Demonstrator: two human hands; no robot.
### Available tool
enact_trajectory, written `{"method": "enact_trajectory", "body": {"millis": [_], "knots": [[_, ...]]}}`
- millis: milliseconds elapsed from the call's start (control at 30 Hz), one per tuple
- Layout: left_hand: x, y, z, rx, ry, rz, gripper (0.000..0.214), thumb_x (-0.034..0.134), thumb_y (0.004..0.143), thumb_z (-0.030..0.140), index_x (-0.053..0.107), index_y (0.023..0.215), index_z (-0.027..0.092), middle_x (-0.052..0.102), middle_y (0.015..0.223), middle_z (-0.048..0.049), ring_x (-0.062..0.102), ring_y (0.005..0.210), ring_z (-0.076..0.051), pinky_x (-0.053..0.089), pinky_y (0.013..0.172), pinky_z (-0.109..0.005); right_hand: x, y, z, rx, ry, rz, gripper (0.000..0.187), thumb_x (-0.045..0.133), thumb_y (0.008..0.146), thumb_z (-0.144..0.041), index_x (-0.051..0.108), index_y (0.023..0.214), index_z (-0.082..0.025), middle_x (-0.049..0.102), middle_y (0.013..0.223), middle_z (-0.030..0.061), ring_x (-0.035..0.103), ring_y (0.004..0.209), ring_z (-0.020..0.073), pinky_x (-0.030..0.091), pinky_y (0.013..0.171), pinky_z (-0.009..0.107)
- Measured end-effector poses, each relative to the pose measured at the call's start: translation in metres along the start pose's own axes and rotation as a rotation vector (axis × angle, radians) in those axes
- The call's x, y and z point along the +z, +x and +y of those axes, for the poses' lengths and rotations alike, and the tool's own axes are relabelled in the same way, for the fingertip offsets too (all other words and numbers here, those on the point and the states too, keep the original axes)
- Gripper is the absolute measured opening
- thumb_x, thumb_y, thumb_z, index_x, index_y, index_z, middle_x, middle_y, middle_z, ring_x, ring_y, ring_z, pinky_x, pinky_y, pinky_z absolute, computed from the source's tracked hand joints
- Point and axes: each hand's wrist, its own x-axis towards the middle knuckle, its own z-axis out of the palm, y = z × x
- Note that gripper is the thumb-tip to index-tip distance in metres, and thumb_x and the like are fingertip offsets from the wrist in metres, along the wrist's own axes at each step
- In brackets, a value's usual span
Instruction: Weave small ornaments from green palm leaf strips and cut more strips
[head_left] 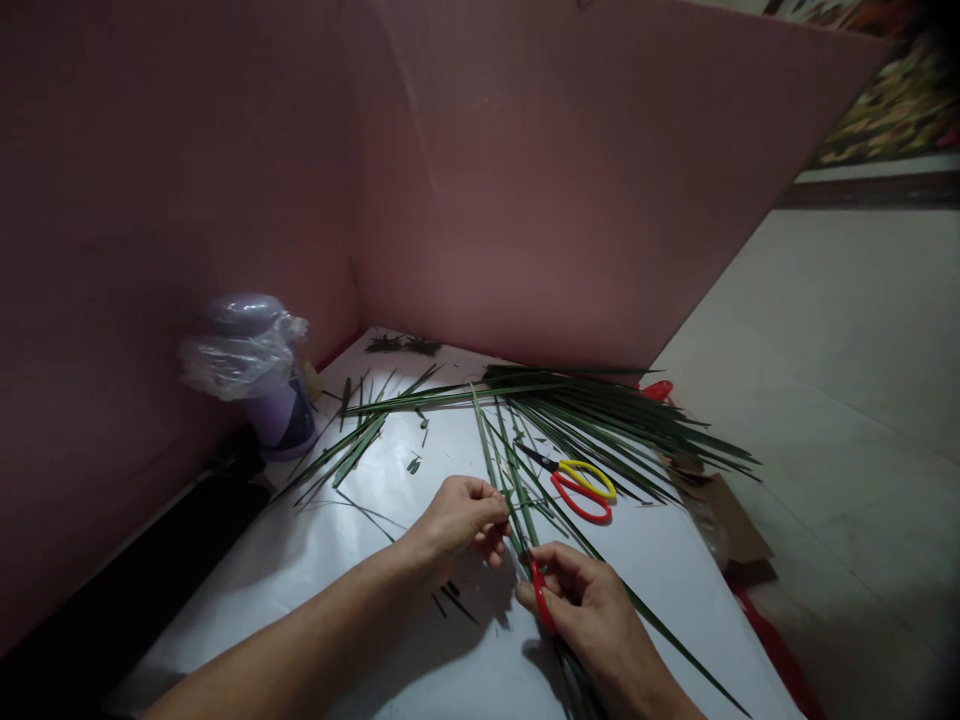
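My left hand (472, 518) is closed in a pinch at a long green leaf (486, 440) over the table. In my right hand (589, 605) is a pair of red-handled scissors (541, 598); its blades reach up among the leaves just beside my left fingertips. How far the blades are apart I cannot tell. Beyond my right hand lies a second pair of scissors (581, 488), with one yellow and one red handle. A thick bundle of long green leaves (600, 405) spreads across the back right of the table. More leaves run beneath my right hand.
The white tabletop (300, 590) bears loose strips (364, 440) and small green scraps (414, 464). Two dark tufts (405, 344) lie in the far corner. A plastic-wrapped purple container (277, 410) stands at left. Pink panels (495, 200) close off the back and left.
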Motion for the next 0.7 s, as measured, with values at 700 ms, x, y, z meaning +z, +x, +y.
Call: {"method": "enact_trajectory", "body": {"millis": [700], "knots": [[0.0025, -0.0039, 0.0034, -0.075, 0.057, -0.063, 0.005, 0.052, 0.060, 0.012, 0.050, 0.055, 0.013, 0.053, 0.046, 0.0003, 0.047, 0.036, -0.009, 0.041, 0.035, -0.021, 0.0038, 0.0015, -0.0032, 0.045, 0.068, -0.016, 0.022, 0.068, 0.061, -0.034, 0.059, 0.070, -0.015, 0.033, 0.046, -0.0086, 0.027, 0.045, 0.0062, 0.022, 0.043, 0.020]]}}
